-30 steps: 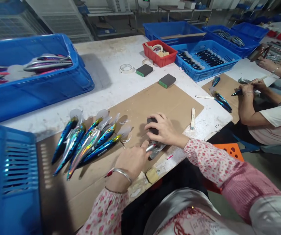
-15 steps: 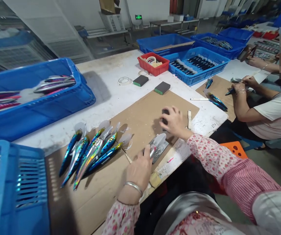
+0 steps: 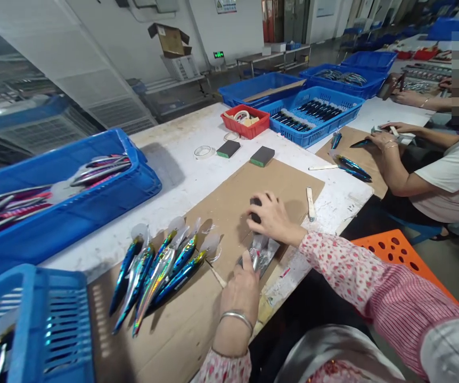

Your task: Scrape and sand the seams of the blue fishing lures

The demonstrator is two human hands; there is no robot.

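Note:
My left hand (image 3: 237, 303), with a silver bangle at the wrist, is closed around a fishing lure (image 3: 256, 259) whose body is mostly hidden by my fingers. The lure rests over a grey flat piece (image 3: 270, 256) near the table's edge. Just above it, my right hand (image 3: 272, 217) grips a dark sanding block (image 3: 255, 209). Whether the block touches the lure I cannot tell. To the left, several blue and silver fishing lures (image 3: 157, 279) with transparent lips lie in a fan on the cardboard (image 3: 217, 213).
Two more sanding blocks (image 3: 228, 149) and a tape roll (image 3: 204, 152) lie beyond the cardboard. Blue bins (image 3: 141, 178) and a blue basket (image 3: 67, 319) stand left. A red tray (image 3: 249, 130) and blue crate (image 3: 317, 139) stand behind. A co-worker's hands (image 3: 383, 139) handle a lure at right.
My right hand has moved left with the sanding block, to just above the lure in my left hand. The view has shifted, and the fanned lures lie as before.

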